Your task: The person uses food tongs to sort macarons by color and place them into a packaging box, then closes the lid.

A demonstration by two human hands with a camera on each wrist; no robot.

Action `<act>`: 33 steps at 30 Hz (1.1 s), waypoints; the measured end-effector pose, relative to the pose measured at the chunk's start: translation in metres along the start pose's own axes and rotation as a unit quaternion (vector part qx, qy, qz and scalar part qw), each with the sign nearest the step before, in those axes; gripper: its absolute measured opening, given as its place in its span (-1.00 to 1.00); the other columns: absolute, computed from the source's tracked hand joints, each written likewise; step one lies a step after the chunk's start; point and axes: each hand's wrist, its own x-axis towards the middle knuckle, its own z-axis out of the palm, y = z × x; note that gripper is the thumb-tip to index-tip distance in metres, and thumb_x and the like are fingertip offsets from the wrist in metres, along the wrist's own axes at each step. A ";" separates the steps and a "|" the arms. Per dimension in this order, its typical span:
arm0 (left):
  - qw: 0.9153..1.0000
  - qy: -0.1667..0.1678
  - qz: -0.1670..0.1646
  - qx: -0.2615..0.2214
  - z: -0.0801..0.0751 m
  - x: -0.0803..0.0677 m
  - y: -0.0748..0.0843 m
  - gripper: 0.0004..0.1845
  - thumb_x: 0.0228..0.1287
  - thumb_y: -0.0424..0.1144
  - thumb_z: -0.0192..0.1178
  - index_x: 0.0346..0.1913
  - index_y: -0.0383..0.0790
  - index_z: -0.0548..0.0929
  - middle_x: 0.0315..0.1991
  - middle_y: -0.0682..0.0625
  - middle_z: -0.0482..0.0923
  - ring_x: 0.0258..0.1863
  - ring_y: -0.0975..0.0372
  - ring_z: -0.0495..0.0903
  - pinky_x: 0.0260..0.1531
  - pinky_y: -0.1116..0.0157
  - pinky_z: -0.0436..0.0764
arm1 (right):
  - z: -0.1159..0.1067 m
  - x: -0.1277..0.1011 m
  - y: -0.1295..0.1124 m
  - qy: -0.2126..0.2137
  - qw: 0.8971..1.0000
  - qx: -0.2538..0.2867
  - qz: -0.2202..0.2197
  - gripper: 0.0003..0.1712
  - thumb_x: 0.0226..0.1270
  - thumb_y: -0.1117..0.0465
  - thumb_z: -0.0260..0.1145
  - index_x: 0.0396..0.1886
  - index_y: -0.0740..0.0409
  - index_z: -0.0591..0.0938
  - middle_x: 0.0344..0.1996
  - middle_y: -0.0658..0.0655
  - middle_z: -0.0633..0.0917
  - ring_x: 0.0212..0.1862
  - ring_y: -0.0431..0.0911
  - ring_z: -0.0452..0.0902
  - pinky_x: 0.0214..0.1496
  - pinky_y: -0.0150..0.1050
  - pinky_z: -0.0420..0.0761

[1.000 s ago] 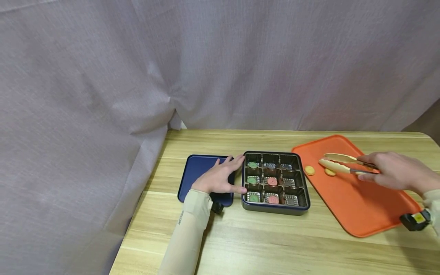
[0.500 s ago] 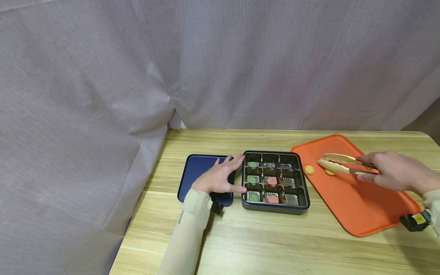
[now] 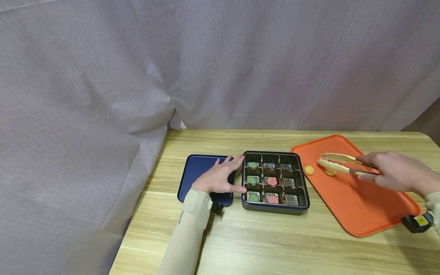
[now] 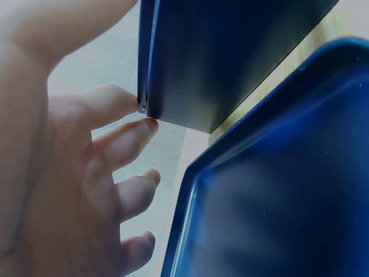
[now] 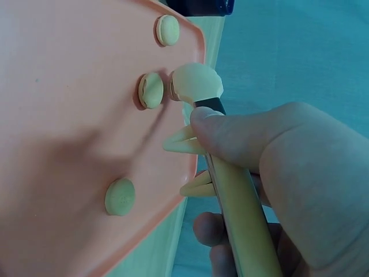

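Observation:
A dark box (image 3: 275, 208) with nine cells stands on the wooden table; green cookies (image 3: 252, 179) fill its left column and two pink cookies (image 3: 272, 181) lie in the middle column. My left hand (image 3: 227, 175) rests flat on a blue lid (image 3: 197, 170), fingertips (image 4: 135, 130) against the box's left wall (image 4: 230, 57). My right hand (image 3: 385, 172) grips beige tongs (image 3: 338, 163) over the orange tray (image 3: 357, 206). The tongs' tips (image 5: 196, 82) hover just beside a yellow cookie (image 5: 150, 90). Two more yellow cookies (image 5: 168, 30) (image 5: 120, 197) lie on the tray (image 5: 63, 115).
A grey curtain (image 3: 137, 76) hangs behind the table and drapes past its left edge. Bare wood (image 3: 275, 244) lies in front of the box and tray. The tray's near right corner sits close to the table's right side.
Almost nothing: the tongs have edged slightly left and down over the nearer yellow cookie. The left hand has stayed against the box.

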 end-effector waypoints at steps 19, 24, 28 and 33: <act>1.000 -0.001 -0.001 -0.006 -0.001 -0.002 0.001 0.23 0.22 0.39 0.37 0.74 0.06 -0.11 0.74 0.06 -0.12 0.71 -0.06 -0.15 0.60 -0.29 -0.19 | -0.016 -0.003 -0.022 0.036 0.999 -0.009 -0.010 -0.43 0.31 -0.02 0.56 0.17 0.24 0.73 -0.47 -0.15 0.52 -0.49 -0.24 0.29 -0.44 -0.29 0.30; 1.000 -0.001 0.003 -0.009 -0.001 -0.002 0.001 0.23 0.23 0.38 0.37 0.74 0.04 -0.10 0.74 0.04 -0.11 0.71 -0.07 -0.15 0.60 -0.28 -0.20 | -0.022 -0.003 -0.032 0.039 0.999 -0.013 -0.016 -0.32 0.32 -0.05 0.55 0.28 0.29 0.68 -0.40 -0.15 0.57 -0.47 -0.25 0.30 -0.44 -0.28 0.31; 1.000 -0.001 0.002 -0.008 -0.001 -0.002 0.001 0.23 0.22 0.40 0.37 0.74 0.05 -0.10 0.74 0.05 -0.11 0.71 -0.07 -0.15 0.59 -0.29 -0.19 | -0.029 -0.002 -0.041 0.047 0.998 -0.012 -0.029 -0.28 0.31 -0.03 0.56 0.32 0.30 0.66 -0.23 -0.03 0.73 -0.41 -0.26 0.41 -0.41 -0.24 0.42; 1.000 -0.001 0.004 -0.005 -0.001 -0.001 0.002 0.23 0.22 0.40 0.37 0.74 0.04 -0.10 0.74 0.05 -0.12 0.71 -0.07 -0.15 0.59 -0.29 -0.19 | -0.034 0.002 -0.053 0.057 0.997 -0.008 -0.054 -0.27 0.31 -0.04 0.56 0.34 0.28 0.65 0.14 0.28 0.75 -0.09 0.02 0.75 -0.13 0.15 0.70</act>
